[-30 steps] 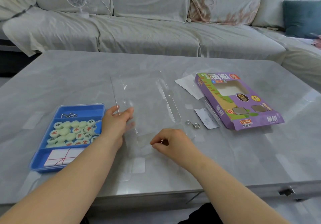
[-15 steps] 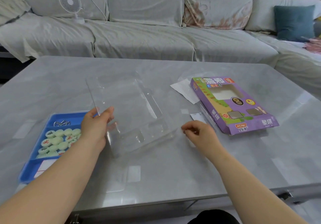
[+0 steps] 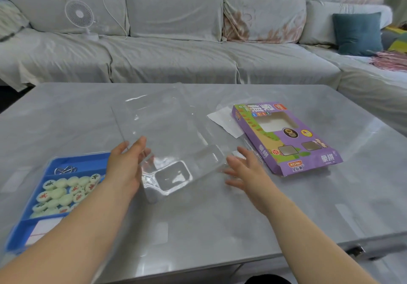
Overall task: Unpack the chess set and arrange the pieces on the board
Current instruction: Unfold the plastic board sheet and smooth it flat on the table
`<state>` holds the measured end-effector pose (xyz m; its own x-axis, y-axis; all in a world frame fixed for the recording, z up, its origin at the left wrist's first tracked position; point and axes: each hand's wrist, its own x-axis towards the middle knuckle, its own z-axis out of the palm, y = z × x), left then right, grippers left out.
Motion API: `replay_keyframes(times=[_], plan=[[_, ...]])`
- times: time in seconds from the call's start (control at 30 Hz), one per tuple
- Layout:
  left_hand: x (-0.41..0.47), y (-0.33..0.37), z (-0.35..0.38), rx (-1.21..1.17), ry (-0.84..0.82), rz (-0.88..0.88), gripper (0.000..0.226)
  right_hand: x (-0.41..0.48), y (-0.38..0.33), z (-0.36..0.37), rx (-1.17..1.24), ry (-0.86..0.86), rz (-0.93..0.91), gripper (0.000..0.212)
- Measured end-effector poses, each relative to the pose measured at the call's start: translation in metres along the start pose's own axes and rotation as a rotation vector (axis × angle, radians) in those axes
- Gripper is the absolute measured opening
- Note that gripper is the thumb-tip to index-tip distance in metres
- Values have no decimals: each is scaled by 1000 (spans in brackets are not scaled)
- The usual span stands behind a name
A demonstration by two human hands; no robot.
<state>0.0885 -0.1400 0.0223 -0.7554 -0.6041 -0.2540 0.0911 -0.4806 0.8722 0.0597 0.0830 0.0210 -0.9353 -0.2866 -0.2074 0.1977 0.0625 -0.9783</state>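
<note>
Head view, one clear tray (image 3: 169, 129), one box (image 3: 308, 164)

The clear plastic tray (image 3: 167, 129) fills the middle of the tabletop (image 3: 209, 222), the blue tray (image 3: 88, 162) blocks 8 o'clock and the purple box (image 3: 275, 139) 3 o'clock. Open surface lies at 6 and 10 o'clock.

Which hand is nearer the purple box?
Right. The right hand is close beside the near-left edge of the purple box, fingers spread. The left hand grips the far side of the clear tray, next to the blue tray.
</note>
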Motion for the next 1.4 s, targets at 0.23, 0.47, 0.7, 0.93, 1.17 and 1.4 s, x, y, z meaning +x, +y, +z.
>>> replay_keyframes(times=[0.23, 0.47, 0.7, 0.93, 1.17, 1.4], plan=[[-24, -12, 58, 69, -140, -43, 64, 8, -18, -12, 515, 234, -6, 40], [-31, -47, 58, 948, -373, 237, 47, 29, -38, -94, 457, 437, -78, 10], [-24, -82, 14, 1661, -513, 606, 55, 58, -34, -148, 370, 641, -21, 12], [-20, -89, 13, 1672, -469, 694, 54, 78, -18, -181, -269, 843, 28, 61], [-23, -88, 15, 1666, -473, 693, 53, 49, -8, -152, -588, 925, -153, 68], [-25, -86, 16, 1647, -486, 684, 53, 39, 33, -112, -1169, 432, -270, 94]])
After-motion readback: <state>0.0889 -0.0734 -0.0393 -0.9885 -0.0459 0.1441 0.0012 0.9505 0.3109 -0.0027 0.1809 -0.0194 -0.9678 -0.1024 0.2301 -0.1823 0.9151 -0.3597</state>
